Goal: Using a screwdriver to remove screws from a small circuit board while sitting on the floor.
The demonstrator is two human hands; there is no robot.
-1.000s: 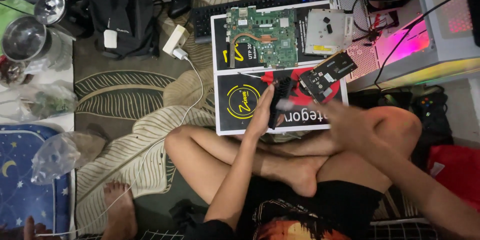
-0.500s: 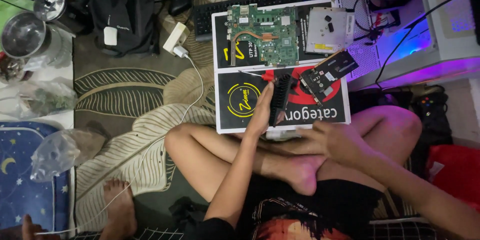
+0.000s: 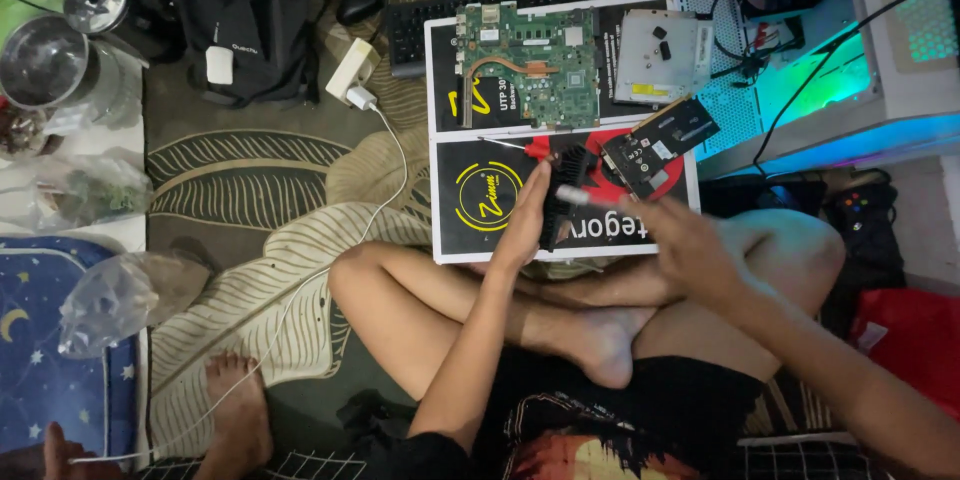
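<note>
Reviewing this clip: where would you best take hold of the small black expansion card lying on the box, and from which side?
Grip the small black expansion card by its two long bare edges, coming from above. It lies flat and tilted on the black box, its far end jutting past the box's right edge, so that end is free. The left hand holds the black finned heatsink just beside it; the right hand is blurred.

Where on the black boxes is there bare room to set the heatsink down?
The lower black box is bare on its left part, beside the left hand holding the black heatsink. The upper box is crowded by the green motherboard and silver drive; the small card fills the right corner.
</note>
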